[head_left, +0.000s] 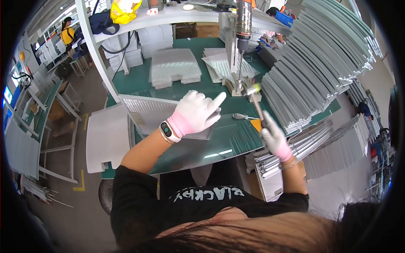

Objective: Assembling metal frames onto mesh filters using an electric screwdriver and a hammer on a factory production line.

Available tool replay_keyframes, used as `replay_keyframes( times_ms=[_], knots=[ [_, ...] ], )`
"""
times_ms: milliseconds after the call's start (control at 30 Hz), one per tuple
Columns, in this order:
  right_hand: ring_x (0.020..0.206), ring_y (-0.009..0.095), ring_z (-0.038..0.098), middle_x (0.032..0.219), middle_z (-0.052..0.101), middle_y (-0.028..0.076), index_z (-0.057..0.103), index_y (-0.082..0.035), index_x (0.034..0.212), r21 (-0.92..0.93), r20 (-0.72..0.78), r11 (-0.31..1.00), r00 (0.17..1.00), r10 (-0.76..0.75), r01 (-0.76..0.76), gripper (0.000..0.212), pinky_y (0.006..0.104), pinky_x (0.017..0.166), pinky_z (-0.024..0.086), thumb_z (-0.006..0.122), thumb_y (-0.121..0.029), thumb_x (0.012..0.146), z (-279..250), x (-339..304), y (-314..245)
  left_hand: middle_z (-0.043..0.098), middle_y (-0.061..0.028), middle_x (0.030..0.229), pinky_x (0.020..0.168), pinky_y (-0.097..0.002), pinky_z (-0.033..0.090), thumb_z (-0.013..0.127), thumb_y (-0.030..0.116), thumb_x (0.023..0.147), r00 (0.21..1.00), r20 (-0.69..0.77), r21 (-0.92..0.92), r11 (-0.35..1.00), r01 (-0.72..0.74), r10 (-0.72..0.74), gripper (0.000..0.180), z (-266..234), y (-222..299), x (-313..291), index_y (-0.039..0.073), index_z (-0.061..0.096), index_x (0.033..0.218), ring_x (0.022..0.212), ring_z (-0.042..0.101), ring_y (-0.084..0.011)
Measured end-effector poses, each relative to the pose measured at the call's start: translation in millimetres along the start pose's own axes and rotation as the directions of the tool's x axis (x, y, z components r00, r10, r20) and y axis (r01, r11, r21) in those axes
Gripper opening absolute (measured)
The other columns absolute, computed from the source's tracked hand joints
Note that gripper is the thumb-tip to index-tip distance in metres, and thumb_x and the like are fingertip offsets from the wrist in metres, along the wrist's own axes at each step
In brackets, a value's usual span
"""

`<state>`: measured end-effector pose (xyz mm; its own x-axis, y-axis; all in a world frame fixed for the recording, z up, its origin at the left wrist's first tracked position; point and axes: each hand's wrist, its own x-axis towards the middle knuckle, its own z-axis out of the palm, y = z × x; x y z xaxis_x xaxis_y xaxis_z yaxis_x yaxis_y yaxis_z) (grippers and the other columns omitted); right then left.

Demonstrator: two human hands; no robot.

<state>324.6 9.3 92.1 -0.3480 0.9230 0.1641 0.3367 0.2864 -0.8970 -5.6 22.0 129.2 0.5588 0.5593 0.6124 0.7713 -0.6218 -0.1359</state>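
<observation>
My left hand (196, 110), in a white glove with a pink cuff, is closed over the right end of a framed mesh panel (147, 114), its index finger stretched to the right. The panel leans up from the green table, and my hand hides its upper right part. In my right hand (274, 139), also gloved, is the handle of a hammer (255, 103). Its yellow-green and dark head (252, 90) is blurred, raised near a metal fixture (236, 88) under an upright power screwdriver (244, 21). A loose screwdriver (241, 116) lies between my hands.
Mesh sheets (175, 67) are piled at the back of the table. A tall curved stack of frame strips (316, 63) rises at the right, with metal bars (295, 147) below. Flat white panels (107, 137) lie at the left. Across the aisle is a person in yellow (66, 33).
</observation>
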Motion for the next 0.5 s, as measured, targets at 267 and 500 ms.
replay_keyframes(
  times_ms=[267,500],
  knots=[
    [0.057,0.010,0.054,0.082,0.061,0.005,0.031,-0.002,0.151,-0.293,-0.104,0.801,0.816,-0.569,0.522,0.060,0.0241,0.055,0.048,0.055,-0.014,0.098,-21.0,-5.5,-69.9,0.057,-0.0066,0.070,0.075,-0.0412,0.045,0.078,0.039,0.068,0.989,-0.065,0.038,0.990,0.133,-0.131,0.049,12.5,-1.2,-1.9,0.006,0.062,0.101,0.070,0.057,-0.0270],
    [0.084,0.035,0.069,0.103,0.067,0.022,0.048,-0.002,0.140,-0.599,0.155,0.593,0.804,-0.574,0.539,0.056,0.0370,0.077,0.056,0.062,0.000,0.086,2.5,6.5,-73.9,0.054,-0.0030,0.070,0.067,-0.0399,0.041,0.080,0.043,0.066,0.968,-0.095,0.102,0.965,0.242,-0.233,0.045,27.2,-0.6,-4.8,0.010,0.060,0.089,0.068,0.055,-0.0235]
  ],
)
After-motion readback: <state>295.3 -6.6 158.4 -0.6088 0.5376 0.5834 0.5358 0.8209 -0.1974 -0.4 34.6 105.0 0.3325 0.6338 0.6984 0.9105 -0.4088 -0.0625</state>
